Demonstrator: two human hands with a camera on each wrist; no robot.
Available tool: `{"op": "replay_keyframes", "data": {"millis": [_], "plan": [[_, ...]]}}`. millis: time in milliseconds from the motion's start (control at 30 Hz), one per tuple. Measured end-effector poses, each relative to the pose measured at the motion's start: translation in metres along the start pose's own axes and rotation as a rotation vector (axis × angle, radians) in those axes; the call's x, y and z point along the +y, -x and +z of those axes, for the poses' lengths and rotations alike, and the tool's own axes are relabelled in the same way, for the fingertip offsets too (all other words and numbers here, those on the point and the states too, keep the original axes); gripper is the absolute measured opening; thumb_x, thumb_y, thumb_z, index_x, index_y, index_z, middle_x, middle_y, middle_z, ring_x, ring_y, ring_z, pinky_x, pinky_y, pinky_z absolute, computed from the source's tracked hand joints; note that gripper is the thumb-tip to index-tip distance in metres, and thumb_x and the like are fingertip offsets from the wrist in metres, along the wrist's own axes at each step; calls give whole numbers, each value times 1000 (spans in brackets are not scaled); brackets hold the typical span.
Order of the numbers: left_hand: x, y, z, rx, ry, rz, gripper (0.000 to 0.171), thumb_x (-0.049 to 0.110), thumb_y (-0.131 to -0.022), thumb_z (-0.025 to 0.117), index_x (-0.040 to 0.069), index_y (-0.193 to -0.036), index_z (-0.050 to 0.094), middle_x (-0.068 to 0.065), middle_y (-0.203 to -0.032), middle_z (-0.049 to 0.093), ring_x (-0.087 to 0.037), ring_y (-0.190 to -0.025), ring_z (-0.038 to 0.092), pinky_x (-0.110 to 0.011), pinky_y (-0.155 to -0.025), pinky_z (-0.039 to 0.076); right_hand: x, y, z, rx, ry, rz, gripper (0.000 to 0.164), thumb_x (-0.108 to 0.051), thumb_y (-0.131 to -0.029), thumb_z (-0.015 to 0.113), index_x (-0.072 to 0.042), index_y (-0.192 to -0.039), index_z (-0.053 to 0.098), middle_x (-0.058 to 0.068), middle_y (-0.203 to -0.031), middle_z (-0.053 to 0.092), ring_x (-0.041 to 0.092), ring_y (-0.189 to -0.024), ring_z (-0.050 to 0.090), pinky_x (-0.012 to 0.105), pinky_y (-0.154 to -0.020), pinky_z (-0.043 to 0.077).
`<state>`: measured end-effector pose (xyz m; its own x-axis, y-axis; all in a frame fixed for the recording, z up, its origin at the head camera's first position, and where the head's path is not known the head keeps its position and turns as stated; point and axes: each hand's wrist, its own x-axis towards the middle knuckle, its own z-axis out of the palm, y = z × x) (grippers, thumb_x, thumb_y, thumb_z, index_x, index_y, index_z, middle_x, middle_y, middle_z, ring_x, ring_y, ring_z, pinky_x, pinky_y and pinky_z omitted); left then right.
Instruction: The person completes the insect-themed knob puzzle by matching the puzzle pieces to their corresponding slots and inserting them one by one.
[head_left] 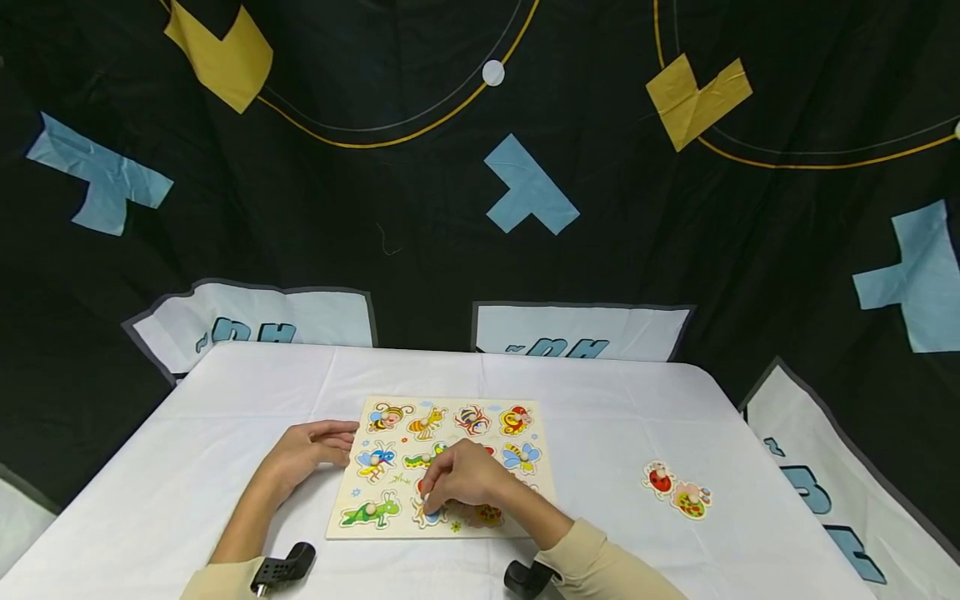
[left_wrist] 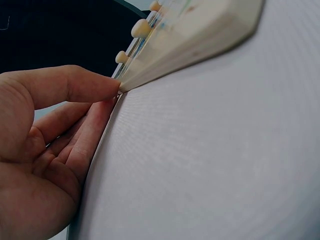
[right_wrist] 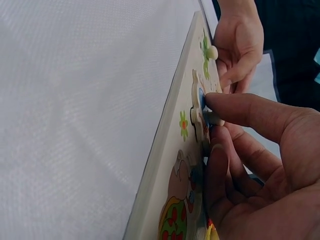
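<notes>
A wooden knob puzzle board with colourful insect pieces lies on the table. My right hand is over its front row, thumb and fingers pinching the small knob of a blue-winged insect puzzle piece. That piece stands slightly proud of the board in the right wrist view, and my fingers cover part of it. At the board's left edge, my left hand touches the side with its fingertips. A green grasshopper piece sits in the front left corner.
Off to the right on the white tablecloth lie a ladybug piece and a green, red-spotted insect piece, side by side. A black curtain hangs behind the table.
</notes>
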<state>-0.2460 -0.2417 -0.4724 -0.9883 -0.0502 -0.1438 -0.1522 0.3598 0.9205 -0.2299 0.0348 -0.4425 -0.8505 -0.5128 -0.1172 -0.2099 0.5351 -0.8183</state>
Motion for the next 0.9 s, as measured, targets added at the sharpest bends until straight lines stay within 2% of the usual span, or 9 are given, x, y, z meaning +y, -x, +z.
{"op": "replay_keyframes", "data": {"millis": [200, 667, 900], "plan": [[-2, -1, -2, -1, -13, -3, 61, 5, -67, 76, 4, -126, 60, -6, -101, 71, -16, -92, 66, -29, -85, 43, 2, -2, 0, -30, -36, 1, 14, -10, -62, 83, -13, -71, 73, -7, -60, 65, 6, -56, 52, 22, -52, 39], [0, 0, -3, 1, -20, -12, 61, 6, -67, 76, 5, -127, 60, -6, -100, 71, -16, -92, 65, -35, -89, 41, 8, -3, 0, -36, -64, -2, 15, -12, -63, 85, -13, -72, 73, -5, -61, 65, 6, -55, 54, 22, -52, 40], [0, 0, -2, -12, -15, -5, 61, 5, -67, 76, 5, -126, 61, -7, -101, 71, -16, -93, 65, -29, -85, 42, 9, -4, 1, -39, -60, 6, 16, -11, -62, 86, -14, -71, 73, -5, -61, 65, 6, -56, 53, 22, -52, 39]]}}
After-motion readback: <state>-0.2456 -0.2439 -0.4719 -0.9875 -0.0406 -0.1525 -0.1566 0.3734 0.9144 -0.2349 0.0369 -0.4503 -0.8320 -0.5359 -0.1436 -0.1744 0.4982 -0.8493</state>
